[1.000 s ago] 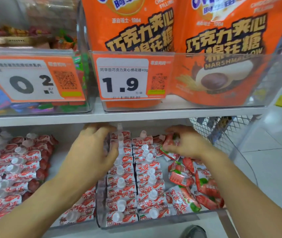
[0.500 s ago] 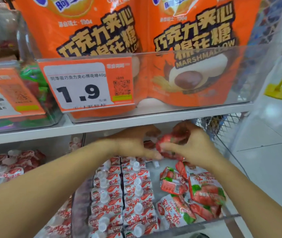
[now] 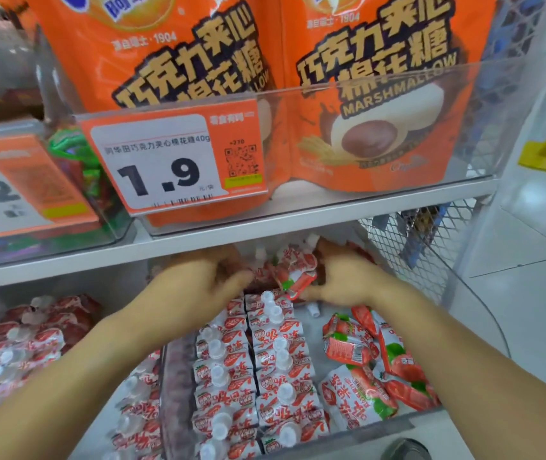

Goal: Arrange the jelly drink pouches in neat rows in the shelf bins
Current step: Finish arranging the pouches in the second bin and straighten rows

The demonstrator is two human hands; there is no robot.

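I see the red-and-white spouted jelly drink pouch (image 3: 298,272) at the clear plastic shelf bin's (image 3: 394,424) back, between my hands, tilted spout-up, right hand (image 3: 344,280) pinching it, left hand (image 3: 198,287) curled against neighbouring pouches.

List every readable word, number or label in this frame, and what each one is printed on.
"1.9": price tag on the upper clear bin.
"MARSHMALLOW": right orange marshmallow bag.
"1904": both orange bags, near the top.
"2", partly cut off: left price tag.
Large Chinese characters on the bags, the tag's small print and QR code, and the print on the jelly drink pouches: not reliably readable.
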